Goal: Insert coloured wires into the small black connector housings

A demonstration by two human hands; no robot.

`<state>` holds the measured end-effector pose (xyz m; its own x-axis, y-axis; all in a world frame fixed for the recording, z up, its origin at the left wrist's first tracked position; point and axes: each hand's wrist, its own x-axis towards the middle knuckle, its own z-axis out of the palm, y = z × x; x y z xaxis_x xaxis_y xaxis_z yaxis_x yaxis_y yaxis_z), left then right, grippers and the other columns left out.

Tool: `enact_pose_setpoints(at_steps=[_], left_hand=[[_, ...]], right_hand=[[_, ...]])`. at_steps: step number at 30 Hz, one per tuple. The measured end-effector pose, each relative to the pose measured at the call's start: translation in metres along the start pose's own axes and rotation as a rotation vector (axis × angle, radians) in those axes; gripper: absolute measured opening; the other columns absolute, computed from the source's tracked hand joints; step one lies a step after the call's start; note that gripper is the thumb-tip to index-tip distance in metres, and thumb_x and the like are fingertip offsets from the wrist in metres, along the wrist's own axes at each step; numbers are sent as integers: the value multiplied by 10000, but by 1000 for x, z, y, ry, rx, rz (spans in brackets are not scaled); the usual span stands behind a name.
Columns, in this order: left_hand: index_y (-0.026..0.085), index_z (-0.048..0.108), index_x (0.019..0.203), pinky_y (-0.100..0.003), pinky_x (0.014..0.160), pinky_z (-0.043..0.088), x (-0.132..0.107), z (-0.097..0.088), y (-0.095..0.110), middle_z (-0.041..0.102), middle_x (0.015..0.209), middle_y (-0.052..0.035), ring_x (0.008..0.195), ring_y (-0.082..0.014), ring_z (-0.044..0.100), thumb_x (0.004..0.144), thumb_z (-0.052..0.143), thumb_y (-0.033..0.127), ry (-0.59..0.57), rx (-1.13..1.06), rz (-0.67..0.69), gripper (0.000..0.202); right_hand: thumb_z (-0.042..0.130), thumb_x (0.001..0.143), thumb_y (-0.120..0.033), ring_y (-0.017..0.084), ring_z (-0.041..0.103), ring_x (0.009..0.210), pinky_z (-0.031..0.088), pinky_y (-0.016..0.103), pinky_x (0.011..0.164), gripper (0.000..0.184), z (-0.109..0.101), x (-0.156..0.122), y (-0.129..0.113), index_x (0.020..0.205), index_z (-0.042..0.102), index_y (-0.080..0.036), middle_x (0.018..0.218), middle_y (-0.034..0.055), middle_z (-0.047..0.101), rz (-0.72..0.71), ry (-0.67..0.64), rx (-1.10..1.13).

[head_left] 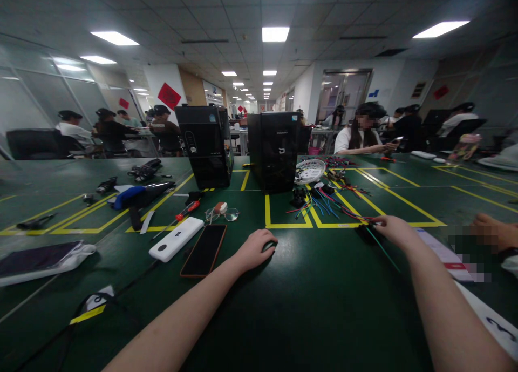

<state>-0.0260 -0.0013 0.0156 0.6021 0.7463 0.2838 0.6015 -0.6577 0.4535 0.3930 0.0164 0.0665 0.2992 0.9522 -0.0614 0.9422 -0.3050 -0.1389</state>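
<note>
Green thin wire (384, 250) pinched by right hand (394, 229), seemingly mid-pick from tangle of coloured wires (324, 204); left hand (257, 248) loosely curled, empty, on dark green table (303, 307).

We look into a dim room lit from above by ceiling panels (275, 34) that blow out to white. The dark tabletop (307, 307) returns little light, with a soft shadow under our left hand (257, 249). The edges bend and stretch, and a pixelated patch (469, 248) sits at the right.
</note>
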Motion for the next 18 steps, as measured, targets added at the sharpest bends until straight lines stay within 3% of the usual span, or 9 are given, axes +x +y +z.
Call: enact_pose_setpoints(at_steps=[18], left_hand=[[225,586,1056,-355,915,400,-1,-3,2,558,1077,-49,1028,-203,500,847,502,267,-24,-6,-19,229]], right_hand=[[472,774,-206,214,591,796,400,261,644,373,5,1,0,1100,642,-145,951,119,653,-20,19,-20]])
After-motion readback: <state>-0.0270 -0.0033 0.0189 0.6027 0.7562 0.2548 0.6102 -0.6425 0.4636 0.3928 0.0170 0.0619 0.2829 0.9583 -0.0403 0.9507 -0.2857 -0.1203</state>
